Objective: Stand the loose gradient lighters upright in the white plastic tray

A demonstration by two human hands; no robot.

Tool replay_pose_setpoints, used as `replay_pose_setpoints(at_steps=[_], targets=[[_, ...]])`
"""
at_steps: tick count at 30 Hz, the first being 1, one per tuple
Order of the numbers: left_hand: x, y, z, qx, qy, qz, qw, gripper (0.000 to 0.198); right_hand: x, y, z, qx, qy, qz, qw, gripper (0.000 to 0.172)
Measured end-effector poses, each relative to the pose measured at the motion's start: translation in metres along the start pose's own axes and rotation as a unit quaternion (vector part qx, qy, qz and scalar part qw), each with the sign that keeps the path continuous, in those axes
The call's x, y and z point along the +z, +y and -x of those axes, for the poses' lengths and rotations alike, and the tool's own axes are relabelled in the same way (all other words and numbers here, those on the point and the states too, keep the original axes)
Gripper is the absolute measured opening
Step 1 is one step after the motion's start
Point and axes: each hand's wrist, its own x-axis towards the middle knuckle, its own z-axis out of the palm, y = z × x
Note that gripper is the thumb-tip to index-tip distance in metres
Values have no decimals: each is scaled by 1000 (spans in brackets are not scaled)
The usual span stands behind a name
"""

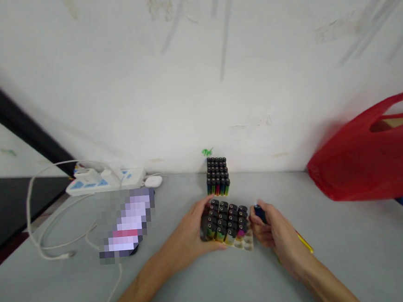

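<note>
My left hand curves around the left side of a pale tray and grips it. Rows of upright lighters with black tops and coloured bodies fill most of this tray; bare sockets show at its near right corner. Just right of the tray, my right hand is closed around a dark blue lighter with a light tip. Behind the tray stands a tight block of similar lighters, close to the wall.
On the left are a white power strip, a small white case, loose white cables and a blurred-out phone. A red bag rests at the right. A yellow stick-like thing lies partly behind my right wrist.
</note>
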Motion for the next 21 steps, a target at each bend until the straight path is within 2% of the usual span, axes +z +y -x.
replay_pose_setpoints(at_steps=[3, 6, 9, 13, 15, 21], targets=[[0, 0, 0, 2, -2, -6, 1000, 113, 5, -4, -1, -27, 10, -10, 1000, 63], [-1, 2, -1, 4, -3, -11, 1000, 112, 8, -9, 1, -119, 37, 26, 992, 51], [-1, 2, -1, 8, -1, -7, 1000, 111, 7, -13, 5, -189, 91, 101, 973, 40], [-1, 0, 0, 9, 2, -3, 1000, 113, 5, -20, 7, -247, 146, 173, 942, 33], [0, -2, 0, 9, 2, -10, 1000, 112, 5, -24, 7, -253, 149, 179, 939, 34], [1, 0, 0, 12, 8, -13, 1000, 113, -2, -29, 6, -227, 147, 126, 954, 39]])
